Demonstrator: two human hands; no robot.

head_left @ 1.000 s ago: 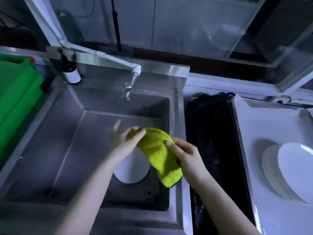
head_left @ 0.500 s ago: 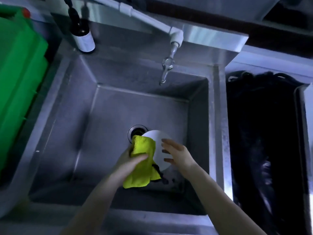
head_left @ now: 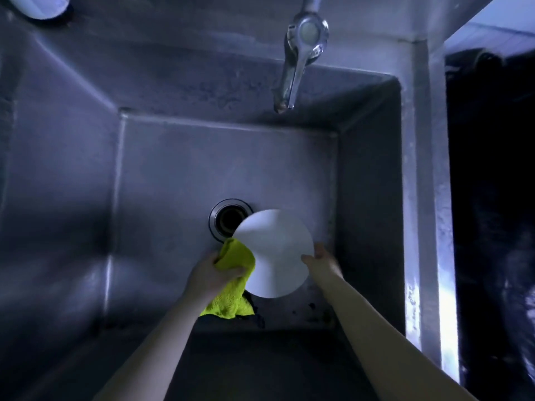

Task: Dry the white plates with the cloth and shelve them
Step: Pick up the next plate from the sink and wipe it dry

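Note:
A round white plate point(head_left: 276, 253) is held low inside the steel sink point(head_left: 173, 175), partly covering the drain point(head_left: 227, 219). My right hand point(head_left: 320, 260) grips the plate by its right rim, thumb on the face. My left hand point(head_left: 212, 272) grips a bunched yellow-green cloth point(head_left: 234, 280) pressed against the plate's left edge. The cloth hangs down below the hand.
The tap spout point(head_left: 292, 68) hangs over the back of the basin. A white bottle base point(head_left: 37, 5) shows at the top left. To the right, past the sink's rim point(head_left: 422, 198), lies a dark black compartment point(head_left: 492, 212). Dark specks dot the near sink floor.
The view has dropped closer into the sink. My right hand has taken the plate by its rim and tilted it up. My left hand keeps the cloth at the plate's left edge.

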